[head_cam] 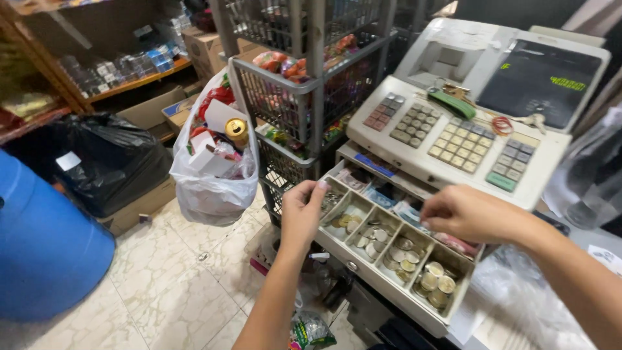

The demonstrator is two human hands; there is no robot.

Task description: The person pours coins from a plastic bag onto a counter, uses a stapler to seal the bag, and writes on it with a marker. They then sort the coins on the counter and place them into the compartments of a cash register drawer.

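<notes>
- Left hand (pixel 301 214), fingers curled with nothing visibly held, hovers at the open cash drawer's (pixel 389 285) left coin compartments.
- Right hand (pixel 470 214) pinches banknotes (pixel 408 210) at the drawer's back; coins (pixel 405 259) lie untouched.

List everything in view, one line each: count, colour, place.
cash register: one, beige, right.
cash drawer: one, open, under the register.
coins: many, silver and gold, front compartments.
banknotes: several, back of drawer.
keys: one bunch, green tag, on the register.
wire rack: one, grey, centre.
plastic bag: one, white, hangs on the rack.
bin bag: one, black, left.
barrel: one, blue, far left.
left hand: at the drawer's left end.
right hand: over the banknotes.
</notes>
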